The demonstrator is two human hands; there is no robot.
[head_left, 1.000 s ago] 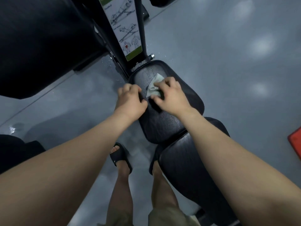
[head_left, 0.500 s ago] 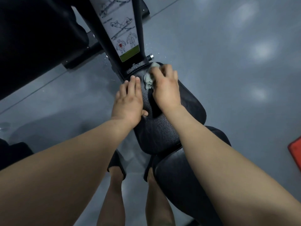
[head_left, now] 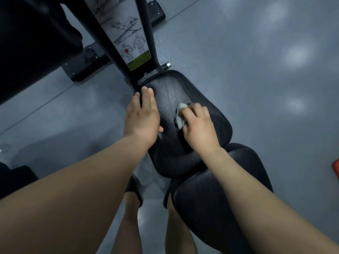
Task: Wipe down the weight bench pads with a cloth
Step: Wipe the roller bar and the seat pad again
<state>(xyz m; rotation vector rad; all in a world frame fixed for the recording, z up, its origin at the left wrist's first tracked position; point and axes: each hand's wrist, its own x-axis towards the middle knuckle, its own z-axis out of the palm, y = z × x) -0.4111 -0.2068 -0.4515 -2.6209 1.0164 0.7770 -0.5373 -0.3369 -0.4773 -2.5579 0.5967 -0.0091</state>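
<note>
Our left hand (head_left: 142,116) lies flat on the seat pad (head_left: 174,158), its grip spread, bracing. At mid-pad, our right hand (head_left: 199,129) has its grip bunched around the pale, crumpled cloth (head_left: 180,116), pressing it to the pebbled black vinyl. We judge the wiping midway; next come the rounded right edge and the longer back pad (head_left: 211,208).

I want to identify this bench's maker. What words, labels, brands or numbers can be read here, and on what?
No text is legible.
Instruction placard on the black upright: drawings plus print, too blurred to read.
Green band at its foot: print too small to read.
</note>
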